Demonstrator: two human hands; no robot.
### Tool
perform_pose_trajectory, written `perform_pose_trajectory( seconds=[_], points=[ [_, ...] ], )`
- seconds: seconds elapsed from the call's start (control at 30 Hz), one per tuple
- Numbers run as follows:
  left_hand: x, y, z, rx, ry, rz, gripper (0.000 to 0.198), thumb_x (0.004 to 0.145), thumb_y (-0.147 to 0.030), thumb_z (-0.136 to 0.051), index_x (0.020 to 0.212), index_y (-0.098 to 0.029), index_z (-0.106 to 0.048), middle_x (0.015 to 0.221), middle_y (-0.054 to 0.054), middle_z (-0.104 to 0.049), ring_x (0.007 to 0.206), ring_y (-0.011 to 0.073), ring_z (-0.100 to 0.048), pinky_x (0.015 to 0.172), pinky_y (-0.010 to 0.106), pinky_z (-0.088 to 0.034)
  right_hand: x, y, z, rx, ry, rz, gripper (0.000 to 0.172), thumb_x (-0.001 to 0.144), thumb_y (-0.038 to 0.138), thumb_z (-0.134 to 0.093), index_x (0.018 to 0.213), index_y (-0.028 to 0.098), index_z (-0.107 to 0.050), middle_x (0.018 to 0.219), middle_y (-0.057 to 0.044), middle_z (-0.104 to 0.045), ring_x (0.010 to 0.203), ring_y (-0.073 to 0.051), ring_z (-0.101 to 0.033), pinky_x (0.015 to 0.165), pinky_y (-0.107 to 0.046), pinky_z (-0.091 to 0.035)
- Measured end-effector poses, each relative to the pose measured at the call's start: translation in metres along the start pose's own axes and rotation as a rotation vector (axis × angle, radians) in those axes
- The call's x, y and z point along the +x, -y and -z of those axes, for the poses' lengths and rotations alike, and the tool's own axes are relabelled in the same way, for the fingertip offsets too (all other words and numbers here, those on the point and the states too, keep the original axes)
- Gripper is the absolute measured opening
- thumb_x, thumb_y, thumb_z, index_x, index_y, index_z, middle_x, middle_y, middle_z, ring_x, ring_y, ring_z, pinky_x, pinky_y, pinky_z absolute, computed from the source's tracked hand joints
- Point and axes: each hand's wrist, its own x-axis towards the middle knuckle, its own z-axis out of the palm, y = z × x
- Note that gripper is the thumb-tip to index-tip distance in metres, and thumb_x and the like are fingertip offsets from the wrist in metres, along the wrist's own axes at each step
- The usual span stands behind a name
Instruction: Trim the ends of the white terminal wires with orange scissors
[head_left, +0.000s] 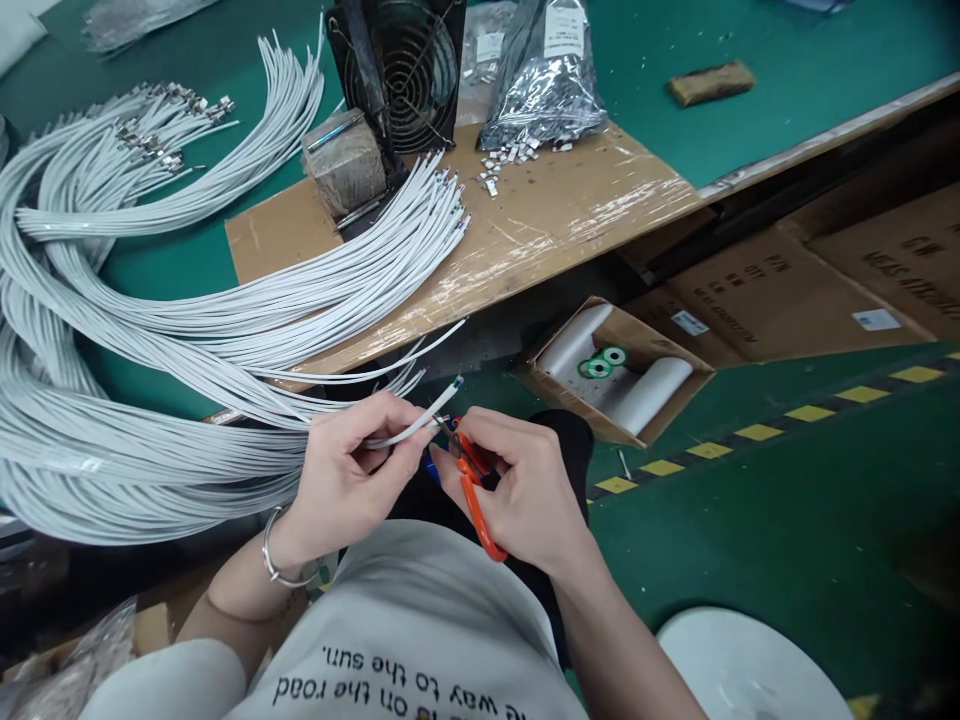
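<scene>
Pinched between the thumb and fingers of my left hand is a white cable, its end pointing up and to the right. My right hand grips orange-handled scissors, whose blades meet the cable area just right of my left fingertips. Whether the blades touch the cable I cannot tell. A large bundle of white cables runs off to the left behind my left hand. Another bunch lies across the bench with its ends fanned out on the cardboard.
On the green bench stand a black fan, a tape-wrapped block and a plastic bag of metal parts. Small loose parts lie on the cardboard sheet. Below sits an open box with rolls; a white round stool is lower right.
</scene>
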Motion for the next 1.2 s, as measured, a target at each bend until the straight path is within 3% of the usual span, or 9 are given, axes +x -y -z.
perform_pose_trajectory(
  seconds=[0.13, 0.4, 0.6, 0.77, 0.9, 1.03, 1.2],
  points=[
    [-0.004, 0.005, -0.002, 0.163, -0.051, -0.13, 0.011, 0.098, -0.016, -0.072, 0.089, -0.019, -0.078, 0.07, 0.0, -0.075, 0.05, 0.0087, -0.049, 0.048, 0.022, -0.039, 0.001, 0.003, 0.001, -0.021, 0.022, -0.036, 0.041, 0.086, 0.023, -0.069, 0.066, 0.024, -0.034, 0.064, 0.005, -0.039, 0.057, -0.01, -0.031, 0.051, -0.028, -0.026],
    [-0.006, 0.011, -0.007, 0.385, -0.118, -0.366, 0.022, 0.092, -0.002, -0.068, 0.1, -0.02, -0.078, 0.089, 0.005, -0.087, 0.064, 0.0143, -0.074, 0.062, 0.024, -0.056, 0.002, 0.006, 0.0, 0.015, 0.021, -0.103, 0.035, 0.084, 0.018, -0.063, 0.062, 0.023, -0.036, 0.061, 0.005, -0.04, 0.057, -0.01, -0.032, 0.051, -0.027, -0.027],
    [-0.006, 0.014, -0.009, 0.347, -0.127, -0.315, 0.019, 0.095, -0.007, -0.071, 0.108, -0.021, -0.073, 0.088, 0.002, -0.082, 0.06, 0.0108, -0.067, 0.054, 0.021, -0.05, 0.001, 0.005, -0.006, 0.022, -0.074, -0.087, 0.031, 0.077, 0.017, -0.06, 0.057, 0.023, -0.037, 0.056, 0.005, -0.04, 0.053, -0.009, -0.033, 0.048, -0.026, -0.027],
    [-0.005, 0.017, -0.004, 0.382, -0.064, -0.331, 0.017, 0.099, -0.008, -0.067, 0.108, -0.021, -0.073, 0.087, 0.002, -0.082, 0.063, 0.0127, -0.07, 0.063, 0.023, -0.052, 0.002, 0.003, -0.008, -0.012, -0.132, -0.031, 0.031, 0.077, 0.015, -0.059, 0.058, 0.023, -0.036, 0.055, 0.006, -0.037, 0.052, -0.009, -0.031, 0.047, -0.027, -0.026],
    [0.0, 0.013, 0.003, 0.157, 0.07, -0.197, 0.01, 0.104, -0.014, -0.066, 0.101, -0.019, -0.073, 0.07, -0.003, -0.072, 0.054, 0.0096, -0.059, 0.057, 0.022, -0.046, 0.002, -0.001, -0.01, -0.019, -0.156, 0.055, 0.036, 0.076, 0.011, -0.059, 0.061, 0.024, -0.029, 0.057, 0.006, -0.034, 0.054, -0.008, -0.029, 0.048, -0.027, -0.024],
    [0.005, 0.006, 0.013, -0.241, 0.209, 0.129, 0.02, 0.107, -0.029, -0.069, 0.091, -0.018, -0.074, 0.066, -0.003, -0.067, 0.056, 0.0091, -0.058, 0.056, 0.021, -0.044, 0.003, -0.006, -0.013, 0.024, -0.175, 0.162, 0.036, 0.075, 0.008, -0.058, 0.065, 0.025, -0.028, 0.059, 0.007, -0.031, 0.054, -0.008, -0.026, 0.048, -0.026, -0.022],
    [0.012, 0.005, 0.027, -0.57, 0.306, 0.466, 0.028, 0.097, -0.043, -0.083, 0.09, -0.016, -0.08, 0.069, 0.001, -0.068, 0.056, 0.0086, -0.05, 0.049, 0.021, -0.033, 0.008, -0.011, -0.02, 0.033, -0.194, 0.284, 0.036, 0.072, 0.006, -0.057, 0.066, 0.025, -0.027, 0.061, 0.007, -0.03, 0.054, -0.008, -0.024, 0.047, -0.026, -0.019]
  ],
)
